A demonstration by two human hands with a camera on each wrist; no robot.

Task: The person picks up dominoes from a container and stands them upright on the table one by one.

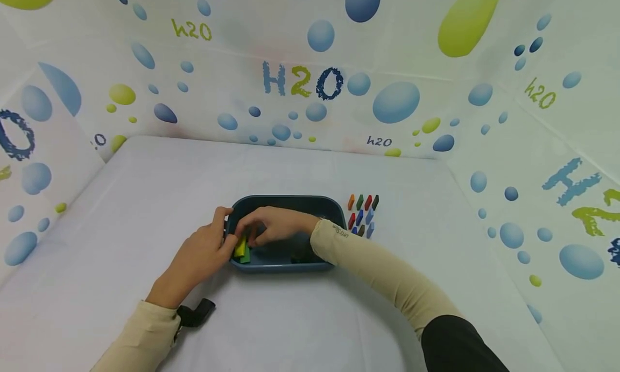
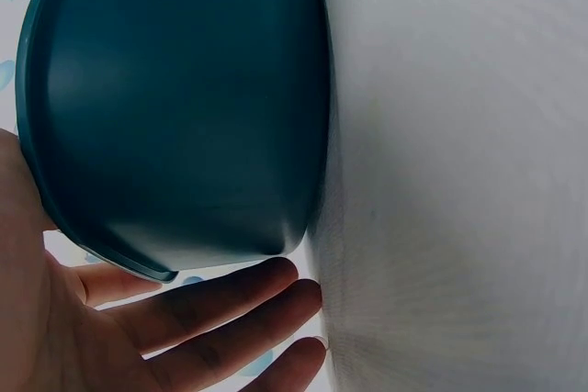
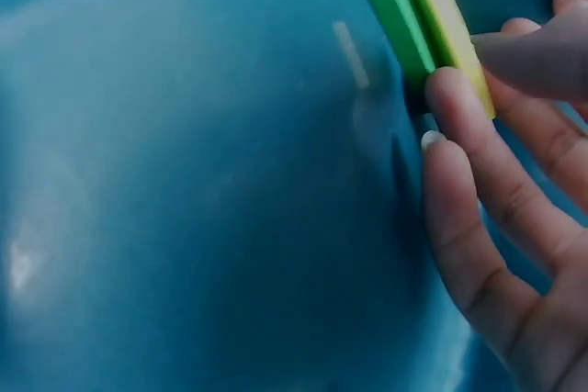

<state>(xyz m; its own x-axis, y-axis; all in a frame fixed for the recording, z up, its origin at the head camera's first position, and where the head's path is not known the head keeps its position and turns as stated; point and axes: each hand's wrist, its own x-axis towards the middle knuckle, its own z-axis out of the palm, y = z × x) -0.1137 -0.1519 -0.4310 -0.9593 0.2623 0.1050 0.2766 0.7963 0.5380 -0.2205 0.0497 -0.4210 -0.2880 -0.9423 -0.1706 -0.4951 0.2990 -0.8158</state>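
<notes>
A dark teal plastic tub (image 1: 286,268) stands on the white table. My left hand (image 1: 201,253) holds its left end, the thumb over the rim; in the left wrist view the other fingers extend outside the wall. Inside the tub at the left, my right hand (image 1: 276,224) pinches a small yellow block (image 1: 240,247) between thumb and fingers. Against it lies a green block (image 1: 245,256). The right wrist view shows the yellow block (image 3: 457,39) under the thumb and the green block (image 3: 397,16) beside it, both tilted.
Right of the tub, several small blocks (image 1: 360,217) in orange, green, red, blue and dark colours stand in rows. A black wrist device (image 1: 197,313) sticks out from the left wrist. A patterned sheet (image 1: 242,49) rises behind the table and along both sides.
</notes>
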